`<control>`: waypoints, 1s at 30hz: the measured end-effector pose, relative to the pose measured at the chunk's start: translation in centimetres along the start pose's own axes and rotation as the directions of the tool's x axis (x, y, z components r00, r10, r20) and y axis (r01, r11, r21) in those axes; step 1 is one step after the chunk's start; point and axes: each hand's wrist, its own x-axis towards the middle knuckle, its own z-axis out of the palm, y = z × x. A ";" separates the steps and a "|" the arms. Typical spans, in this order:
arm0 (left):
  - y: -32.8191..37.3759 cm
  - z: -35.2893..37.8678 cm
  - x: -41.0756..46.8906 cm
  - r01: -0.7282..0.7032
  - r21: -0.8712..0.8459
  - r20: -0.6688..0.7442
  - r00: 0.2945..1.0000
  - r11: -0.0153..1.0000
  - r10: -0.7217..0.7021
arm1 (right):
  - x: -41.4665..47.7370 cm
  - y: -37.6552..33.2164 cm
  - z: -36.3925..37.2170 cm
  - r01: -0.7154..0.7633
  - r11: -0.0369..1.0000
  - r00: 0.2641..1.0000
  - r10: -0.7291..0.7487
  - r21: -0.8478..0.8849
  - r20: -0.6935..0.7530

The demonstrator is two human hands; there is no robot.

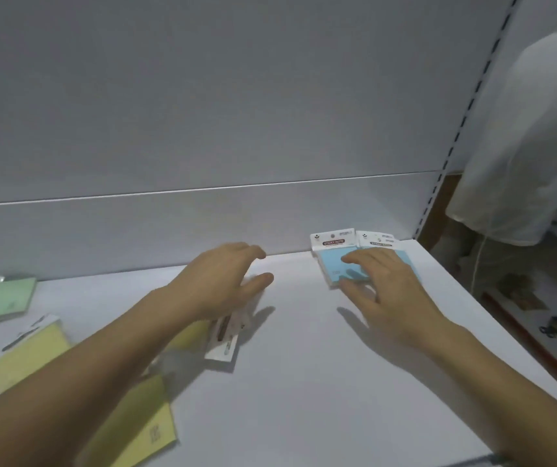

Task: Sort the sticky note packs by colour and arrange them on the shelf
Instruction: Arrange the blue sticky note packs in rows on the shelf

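Two blue sticky note packs (332, 267) lie side by side at the back right of the shelf (304, 382). The right hand (381, 284) rests on them with flat, spread fingers, its grip open. The left hand (219, 281) hovers nearby, fingers loosely bent, holding nothing. Yellow packs (27, 352) lie scattered at the left, a green pack (0, 298) beyond them. I judge blue is nearly done; yellow and green remain.

A: Is the light strong here?
B: No, it is dim and soft, with a grey-blue cast. The left hand (216, 278) and the right hand (388, 288) each throw 1 faint shadow on the white shelf (304, 382).
A: And is it sharp?
B: Not at the left: the yellow packs (31, 352) are blurred. The slotted upright (466, 106) looks bent near the right edge.
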 end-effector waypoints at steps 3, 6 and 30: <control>-2.8 -1.1 -4.4 0.077 -0.011 -0.034 0.996 0.997 -0.077 | 1.2 -3.1 0.2 0.087 0.995 0.988 -0.092 0.044 0.125; -5.5 -2.1 -8.3 0.164 -0.028 -0.074 0.983 0.986 -0.166 | 2.5 -6.6 1.5 0.170 0.982 0.960 -0.184 0.082 0.209; -23.2 -5.7 -20.9 0.222 -0.095 0.074 0.974 0.971 -0.215 | 5.2 -29.8 10.3 0.344 0.927 0.770 -0.369 0.150 0.521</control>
